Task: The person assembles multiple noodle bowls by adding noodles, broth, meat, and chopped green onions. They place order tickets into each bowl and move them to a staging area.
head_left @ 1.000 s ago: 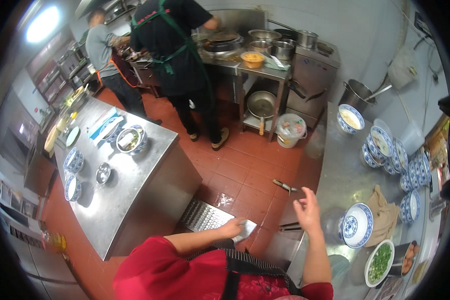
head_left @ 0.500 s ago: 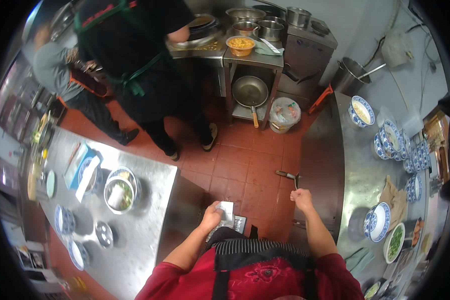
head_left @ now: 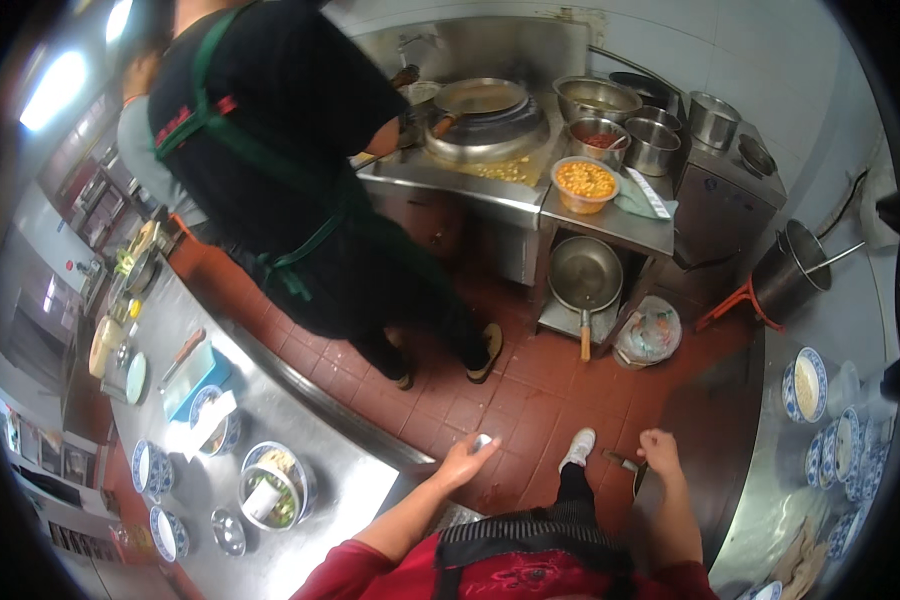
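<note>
My left hand (head_left: 461, 462) is closed around a small white slip of paper (head_left: 483, 441), seen nearly edge-on between thumb and fingers. It is out over the red tiled floor, just right of the left steel table (head_left: 345, 500). Curled into a loose fist, my right hand (head_left: 658, 448) shows nothing in its fingers. Close by it, at the side of the right counter (head_left: 745, 520), a wooden-handled tool (head_left: 622, 461) sticks out; the rest of it is mostly hidden.
On the left table stand blue-and-white bowls (head_left: 168, 533) and a bowl of greens (head_left: 288, 507). A co-worker (head_left: 270, 150) in a black shirt and green apron stands at the stove (head_left: 485, 130). A bucket (head_left: 650, 330) and a shelf with a frying pan (head_left: 585, 273) are ahead.
The view has turned up and moved ahead, with more of the stove showing. The slip in my left hand has turned edge-on. A white shoe of mine has come into view.
</note>
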### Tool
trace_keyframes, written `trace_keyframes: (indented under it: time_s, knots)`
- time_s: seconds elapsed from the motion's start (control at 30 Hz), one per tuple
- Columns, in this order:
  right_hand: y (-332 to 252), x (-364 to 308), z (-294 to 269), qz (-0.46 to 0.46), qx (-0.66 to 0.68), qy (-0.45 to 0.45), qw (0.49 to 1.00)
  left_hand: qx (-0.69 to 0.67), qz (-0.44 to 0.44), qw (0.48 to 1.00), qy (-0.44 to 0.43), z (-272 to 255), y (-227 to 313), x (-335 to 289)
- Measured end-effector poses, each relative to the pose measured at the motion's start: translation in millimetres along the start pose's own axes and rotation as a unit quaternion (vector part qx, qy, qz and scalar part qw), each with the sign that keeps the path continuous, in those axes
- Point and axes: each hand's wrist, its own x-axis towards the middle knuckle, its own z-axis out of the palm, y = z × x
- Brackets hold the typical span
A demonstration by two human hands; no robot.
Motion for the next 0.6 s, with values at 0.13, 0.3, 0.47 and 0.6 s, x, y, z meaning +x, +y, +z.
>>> trace_keyframes:
  time_s: [0.13, 0.3, 0.47, 0.6]
  knots:
    - [-75.4, 201.4, -95.2, -0.125, 0.027, 0.018, 0.992, 0.152, -0.017, 0.986, 0.068, 30.2, 102.6, 82.4]
    - [-204.1, 460.1, -206.9, -0.263, 0.09, 0.139, 0.95, 0.182, -0.023, 0.972, 0.144, 93.2, 255.3, 202.5]
    - [-265.6, 636.3, -237.9, -0.169, -0.144, 0.077, 0.972, 0.177, 0.05, 0.968, 0.169, 102.0, 351.5, 322.7]
    - [-281.5, 696.1, -230.1, -0.112, -0.116, -0.074, 0.984, -0.028, 0.078, 0.986, 0.142, 84.5, 397.1, 403.5]
